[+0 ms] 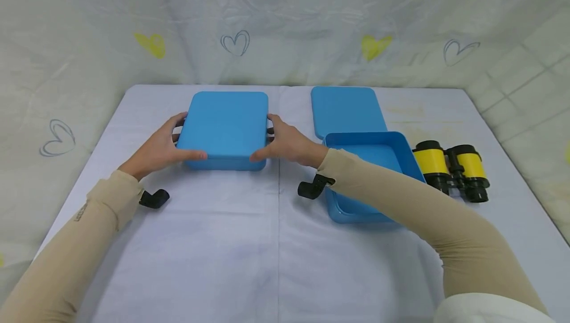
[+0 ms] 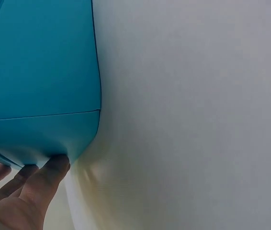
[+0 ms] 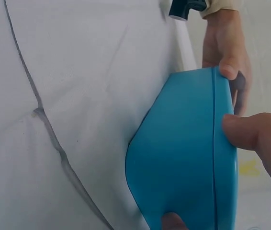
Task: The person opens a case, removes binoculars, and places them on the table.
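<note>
So both hands are on the blue lidded box [image 1: 224, 130], which sits around 11 o'clock on the table [image 1: 222, 253]. Left hand [image 1: 162, 147] has its 9 o'clock side, right hand [image 1: 289, 142] has its 3 o'clock side, thumbs wrapped round to the near corners, so they're spread about as wide as the box itself. Can't tell for sure whether its base is flat on the cloth or slightly lifted.

Over at 2 to 3 o'clock there's a lidless blue box [image 1: 356, 140], partly hidden under the right forearm, with a loose flat lid [image 1: 349, 110] at about 1 o'clock, just beyond it. Binoculars [image 1: 453, 169] are farther out toward 3 o'clock, right beside that box.

My read: the step in hand is getting a steady two-sided hold on the lidded box. From the right wrist view, the seam looks thin and even, so I'd say the lid's seated. Next move calls for matched pressure from both sides, I reckon: keep it level if shifting the box, or work the thumbs up at the seam if opening it.
</note>
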`<move>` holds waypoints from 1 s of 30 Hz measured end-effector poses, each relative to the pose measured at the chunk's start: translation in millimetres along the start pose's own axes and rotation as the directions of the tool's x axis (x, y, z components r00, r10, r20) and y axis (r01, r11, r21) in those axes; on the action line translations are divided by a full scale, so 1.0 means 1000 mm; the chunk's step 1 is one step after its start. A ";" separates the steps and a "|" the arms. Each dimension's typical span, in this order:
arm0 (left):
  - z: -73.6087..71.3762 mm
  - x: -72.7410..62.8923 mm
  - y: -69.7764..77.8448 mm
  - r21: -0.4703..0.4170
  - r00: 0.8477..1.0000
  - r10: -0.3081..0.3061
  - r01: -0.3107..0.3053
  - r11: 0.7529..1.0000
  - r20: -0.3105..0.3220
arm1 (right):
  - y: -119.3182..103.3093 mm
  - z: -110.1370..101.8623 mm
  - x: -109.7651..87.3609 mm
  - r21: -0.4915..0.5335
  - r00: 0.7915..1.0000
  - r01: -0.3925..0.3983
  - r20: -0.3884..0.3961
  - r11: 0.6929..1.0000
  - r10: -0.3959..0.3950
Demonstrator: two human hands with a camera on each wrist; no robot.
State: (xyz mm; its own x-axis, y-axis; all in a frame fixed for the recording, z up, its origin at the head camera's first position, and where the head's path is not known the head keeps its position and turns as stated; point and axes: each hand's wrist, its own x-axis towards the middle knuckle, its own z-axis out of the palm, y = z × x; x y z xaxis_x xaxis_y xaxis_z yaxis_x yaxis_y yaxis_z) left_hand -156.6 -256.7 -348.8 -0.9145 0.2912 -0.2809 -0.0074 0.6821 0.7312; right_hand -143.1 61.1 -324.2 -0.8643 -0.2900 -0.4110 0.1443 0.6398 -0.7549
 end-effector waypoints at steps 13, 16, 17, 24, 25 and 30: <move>0.007 -0.018 -0.002 0.012 1.000 0.008 -0.008 1.000 -0.003 | 0.003 0.012 -0.018 -0.015 1.000 0.021 0.001 1.000 -0.021; 0.008 -0.022 -0.002 0.013 1.000 0.014 -0.014 1.000 -0.002 | 0.003 0.015 -0.022 -0.013 1.000 0.024 0.003 1.000 -0.024; 0.008 -0.024 -0.002 0.014 1.000 0.015 -0.015 1.000 -0.002 | 0.003 0.016 -0.024 -0.013 1.000 0.023 0.004 1.000 -0.023; 0.012 -0.035 -0.005 0.019 1.000 0.020 -0.020 1.000 -0.005 | 0.002 0.022 -0.034 0.007 1.000 0.023 0.008 1.000 -0.023; 0.012 -0.037 -0.006 0.021 1.000 0.024 -0.023 1.000 -0.007 | 0.002 0.023 -0.035 0.010 1.000 0.024 0.008 1.000 -0.024; 0.015 -0.044 -0.009 0.030 0.999 0.037 -0.036 0.999 -0.012 | 0.004 0.028 -0.042 0.017 0.999 0.038 0.010 0.999 -0.038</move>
State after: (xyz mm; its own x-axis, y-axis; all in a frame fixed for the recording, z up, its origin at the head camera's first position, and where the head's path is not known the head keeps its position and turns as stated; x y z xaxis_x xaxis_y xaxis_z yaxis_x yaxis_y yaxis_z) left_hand -110.5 -265.2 -352.6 -0.9189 0.3081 -0.2463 0.0380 0.6907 0.7221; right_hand -93.0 55.8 -324.1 -0.8645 -0.3207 -0.3871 0.1198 0.6164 -0.7783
